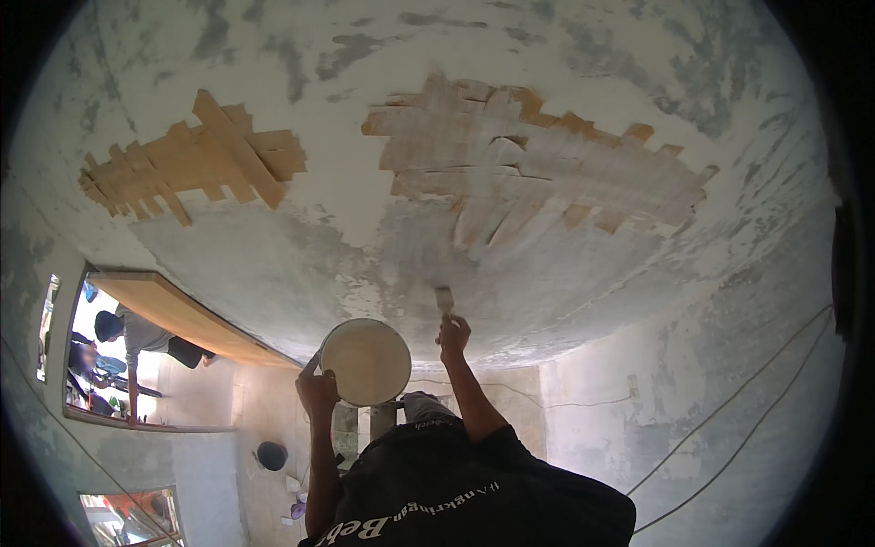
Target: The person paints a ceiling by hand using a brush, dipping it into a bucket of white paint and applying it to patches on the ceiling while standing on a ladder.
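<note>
R fingers (461,325) grip brush (444,299) hdl; L fingers (329,377) on tub (367,361) edge.

Passages, seen from my side of the room: one open gap between the round pale pail (366,321) in the left hand (317,387) and the right hand (453,335) with its flat brush (444,298); one broad reach along the wall (583,264), right of the brush. Obstructions, left: the pail itself, just beside the left hand; farther left, a wooden door (187,310); a dark bucket (272,456) on the floor. Obstructions, right and far: two cables (729,401) strung at right; brown strips (547,164) with lifted edges beyond the brush.
</note>
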The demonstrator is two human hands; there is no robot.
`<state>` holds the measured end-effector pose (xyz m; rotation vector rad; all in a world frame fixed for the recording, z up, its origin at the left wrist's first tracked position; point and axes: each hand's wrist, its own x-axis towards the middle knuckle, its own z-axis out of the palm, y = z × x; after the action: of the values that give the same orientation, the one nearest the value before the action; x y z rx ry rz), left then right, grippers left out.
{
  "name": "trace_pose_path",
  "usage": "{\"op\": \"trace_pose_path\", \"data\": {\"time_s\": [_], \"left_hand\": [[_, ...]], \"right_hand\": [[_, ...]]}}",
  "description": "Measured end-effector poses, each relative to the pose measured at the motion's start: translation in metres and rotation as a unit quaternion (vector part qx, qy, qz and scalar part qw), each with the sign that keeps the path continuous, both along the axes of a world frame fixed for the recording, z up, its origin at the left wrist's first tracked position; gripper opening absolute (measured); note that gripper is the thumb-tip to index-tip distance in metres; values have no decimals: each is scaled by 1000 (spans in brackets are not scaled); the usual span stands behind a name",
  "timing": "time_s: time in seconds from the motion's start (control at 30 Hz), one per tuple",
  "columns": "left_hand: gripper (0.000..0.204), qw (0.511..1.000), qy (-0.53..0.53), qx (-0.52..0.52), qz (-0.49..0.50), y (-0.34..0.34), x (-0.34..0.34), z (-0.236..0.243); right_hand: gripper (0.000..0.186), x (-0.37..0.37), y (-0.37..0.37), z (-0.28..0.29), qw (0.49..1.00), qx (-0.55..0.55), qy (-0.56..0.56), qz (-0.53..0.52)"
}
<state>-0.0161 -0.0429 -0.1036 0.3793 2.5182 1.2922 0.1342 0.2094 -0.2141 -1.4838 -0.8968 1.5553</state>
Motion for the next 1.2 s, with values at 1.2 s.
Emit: {"op": "trace_pose_path", "data": {"time_s": [1.2], "left_hand": [[47, 999, -2, -27, -17, 6, 2, -1]], "right_hand": [[21, -1, -2, -14, 996, 5, 90, -11]]}}
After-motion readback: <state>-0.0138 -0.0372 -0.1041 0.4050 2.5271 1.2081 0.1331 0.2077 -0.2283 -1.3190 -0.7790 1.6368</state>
